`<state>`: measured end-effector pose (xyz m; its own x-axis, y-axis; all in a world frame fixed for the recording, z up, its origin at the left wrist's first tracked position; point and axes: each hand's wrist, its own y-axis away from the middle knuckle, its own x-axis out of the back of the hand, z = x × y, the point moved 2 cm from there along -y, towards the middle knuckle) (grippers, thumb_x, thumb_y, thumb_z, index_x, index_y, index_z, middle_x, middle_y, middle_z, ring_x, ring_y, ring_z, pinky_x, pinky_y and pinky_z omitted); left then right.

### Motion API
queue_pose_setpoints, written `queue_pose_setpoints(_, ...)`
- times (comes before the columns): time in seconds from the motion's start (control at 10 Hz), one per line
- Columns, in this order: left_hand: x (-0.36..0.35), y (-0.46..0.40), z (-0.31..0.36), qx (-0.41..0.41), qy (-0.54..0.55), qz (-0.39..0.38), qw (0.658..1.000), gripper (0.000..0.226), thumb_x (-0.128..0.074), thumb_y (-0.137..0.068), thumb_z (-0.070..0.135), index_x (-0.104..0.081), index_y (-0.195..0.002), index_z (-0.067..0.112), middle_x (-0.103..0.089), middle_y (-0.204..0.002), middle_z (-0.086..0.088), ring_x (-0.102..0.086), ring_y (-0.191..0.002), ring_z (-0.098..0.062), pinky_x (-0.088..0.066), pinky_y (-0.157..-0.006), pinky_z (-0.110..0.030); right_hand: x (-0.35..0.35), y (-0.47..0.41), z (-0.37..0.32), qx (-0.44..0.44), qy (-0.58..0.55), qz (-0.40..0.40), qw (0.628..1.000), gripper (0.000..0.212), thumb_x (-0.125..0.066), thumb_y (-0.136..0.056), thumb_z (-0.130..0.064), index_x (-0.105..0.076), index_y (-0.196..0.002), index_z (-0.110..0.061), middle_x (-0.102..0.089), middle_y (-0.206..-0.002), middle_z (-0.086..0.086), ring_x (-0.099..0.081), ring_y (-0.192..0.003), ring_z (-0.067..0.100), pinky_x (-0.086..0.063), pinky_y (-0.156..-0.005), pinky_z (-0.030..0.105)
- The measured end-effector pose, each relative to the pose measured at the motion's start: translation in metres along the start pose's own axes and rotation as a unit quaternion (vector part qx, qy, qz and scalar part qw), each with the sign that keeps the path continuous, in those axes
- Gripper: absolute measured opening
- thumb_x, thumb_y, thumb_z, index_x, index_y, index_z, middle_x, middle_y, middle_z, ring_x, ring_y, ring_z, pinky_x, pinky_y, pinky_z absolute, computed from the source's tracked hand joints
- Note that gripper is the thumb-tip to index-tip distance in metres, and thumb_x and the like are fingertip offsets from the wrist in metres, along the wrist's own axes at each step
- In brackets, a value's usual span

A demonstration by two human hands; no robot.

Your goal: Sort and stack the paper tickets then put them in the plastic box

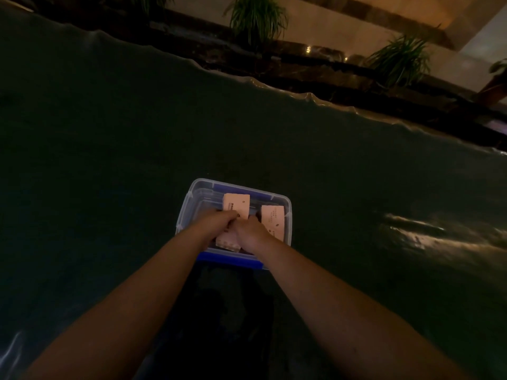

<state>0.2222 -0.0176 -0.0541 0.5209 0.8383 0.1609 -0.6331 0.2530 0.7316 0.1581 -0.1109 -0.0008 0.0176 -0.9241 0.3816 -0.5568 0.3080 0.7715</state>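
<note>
Three stacks of pale pink paper tickets (236, 205) lie inside the clear plastic box with blue rim (192, 197). The left hand (219, 223) and right hand (251, 231) meet over the near stack, fingers curled on it. Dark tabletop (109, 160) lies open all around.

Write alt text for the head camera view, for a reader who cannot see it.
Both hands, left hand and right hand, reach into a clear plastic box with blue trim, pressed together over a ticket stack at its near side. Two more ticket stacks lie inside, one at the back and one on the right. The box sits on a dark covered table in dim light.
</note>
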Motion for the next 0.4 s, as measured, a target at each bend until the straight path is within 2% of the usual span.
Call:
queue_pose_setpoints(0.1, 0.002, 0.005, 0.003, -0.008, -0.002, 0.010, 1.000, 0.010, -0.060, -0.099, 0.036, -0.063, -0.100, 0.026, -0.072, -0.099, -0.006, -0.068, -0.090, -0.021, -0.053, -0.077, -0.040, 0.003, 0.004, 0.001, 0.003, 0.021, 0.001, 1.000, 0.057, -0.059, -0.104, -0.036, -0.045, -0.154, -0.012, -0.065, -0.137, 0.015, -0.064, -0.120, 0.030, -0.049, -0.106, 0.044)
queue_pose_setpoints(0.2, 0.006, 0.018, 0.006, -0.042, -0.035, 0.016, 0.998, 0.014, -0.061, -0.099, 0.036, -0.064, -0.109, 0.027, -0.070, -0.102, -0.003, -0.067, -0.089, -0.017, -0.050, -0.068, -0.035, 0.015, 0.016, 0.010, 0.035, 0.013, -0.007, 0.999, 0.052, -0.059, -0.103, -0.035, -0.050, -0.151, -0.016, -0.066, -0.135, 0.012, -0.066, -0.119, 0.029, -0.051, -0.110, 0.051)
queue_pose_setpoints(0.3, 0.009, 0.031, 0.011, -0.089, -0.097, 0.030, 0.991, 0.026, -0.064, -0.098, 0.037, -0.063, -0.123, 0.026, -0.069, -0.111, -0.004, -0.066, -0.093, -0.017, -0.049, -0.067, -0.032, 0.027, 0.025, 0.020, 0.069, 0.011, -0.021, 0.997, 0.035, -0.058, -0.104, -0.033, -0.063, -0.136, -0.019, -0.070, -0.126, 0.007, -0.068, -0.113, 0.023, -0.053, -0.107, 0.050)
queue_pose_setpoints(0.4, 0.008, 0.060, 0.026, -0.165, -0.204, 0.070, 0.962, 0.046, -0.067, -0.097, 0.036, -0.057, -0.139, 0.022, -0.066, -0.121, -0.004, -0.067, -0.100, -0.018, -0.049, -0.065, -0.028, 0.051, 0.040, 0.041, 0.102, 0.002, -0.003, 0.995, 0.013, -0.058, -0.105, -0.032, -0.071, -0.105, -0.027, -0.072, -0.108, 0.000, -0.071, -0.099, 0.016, -0.059, -0.094, 0.041)
